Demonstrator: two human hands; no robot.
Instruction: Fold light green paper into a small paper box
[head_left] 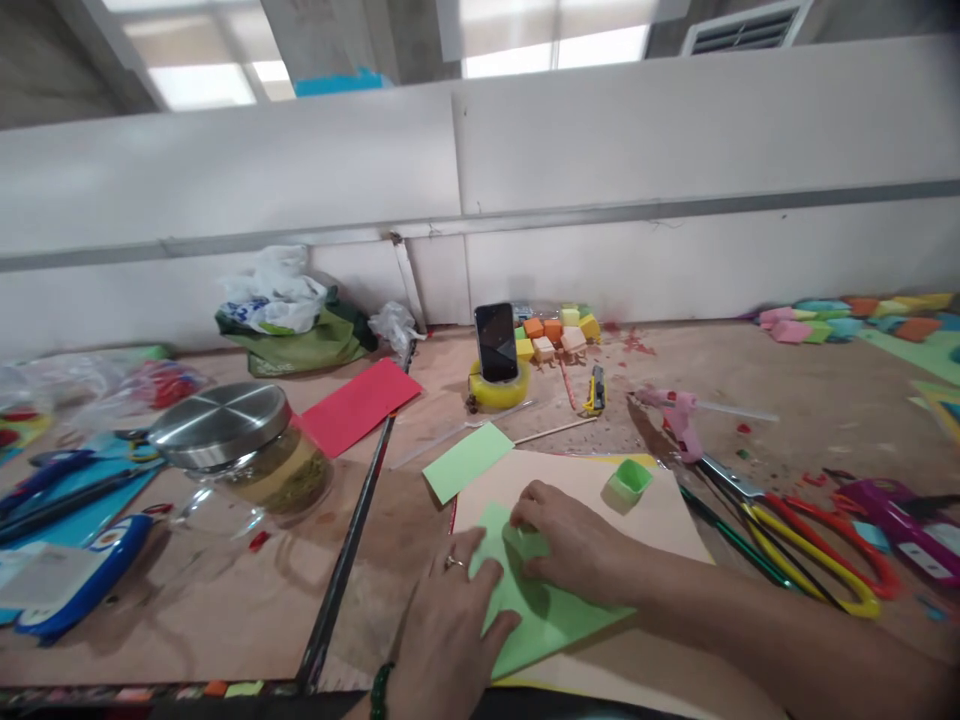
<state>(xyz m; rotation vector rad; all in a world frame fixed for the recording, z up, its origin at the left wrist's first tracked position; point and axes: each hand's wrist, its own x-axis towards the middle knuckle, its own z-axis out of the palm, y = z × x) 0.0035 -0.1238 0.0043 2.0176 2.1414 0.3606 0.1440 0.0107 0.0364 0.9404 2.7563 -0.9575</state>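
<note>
A light green sheet of paper (pixel 562 640) lies on a larger cream sheet (pixel 660 650) in front of me. My left hand (pixel 454 625), with a ring and a dark green bead bracelet, rests with spread fingers on the sheet's left edge. On its upper part my right hand (pixel 574 540) has curled fingers, with green paper between thumb and fingertips. Whether that is a fold or a separate piece, I cannot tell. A small open green paper box (pixel 630 483) sits beyond my right hand. Another green paper rectangle (pixel 469 462) lies past my left hand.
Rightward lie scissors (pixel 817 550), a pink glue gun (pixel 681 420) and a purple tool (pixel 900 525). A phone (pixel 496 342) stands in a yellow tape roll (pixel 502 388), near paper cubes (pixel 555 335) and a cutter (pixel 596 390). Leftward are red paper (pixel 360 405) and a lidded jar (pixel 240 440).
</note>
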